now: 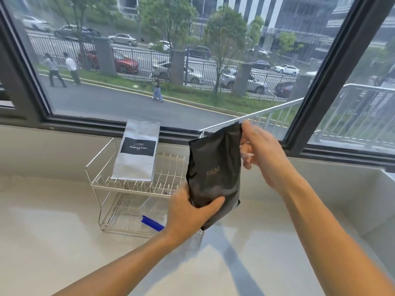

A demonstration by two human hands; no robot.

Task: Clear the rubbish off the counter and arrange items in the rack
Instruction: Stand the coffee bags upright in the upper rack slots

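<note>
A black coffee bag [214, 171] hangs upright in the air, just right of and in front of the wire rack [100, 184]. My left hand [188, 212] grips the bag's bottom corner. My right hand [260, 150] pinches its top right corner. A silver coffee bag with a black label [136, 152] stands upright on the rack's upper tier, towards the left. A blue strip-shaped item [152, 223] lies on the rack's lower tier. The black bag hides the rack's right end.
The rack stands on a pale glossy counter [64, 242] below a large dark-framed window [42, 107]. A low wall [352, 189] runs along the counter's right side.
</note>
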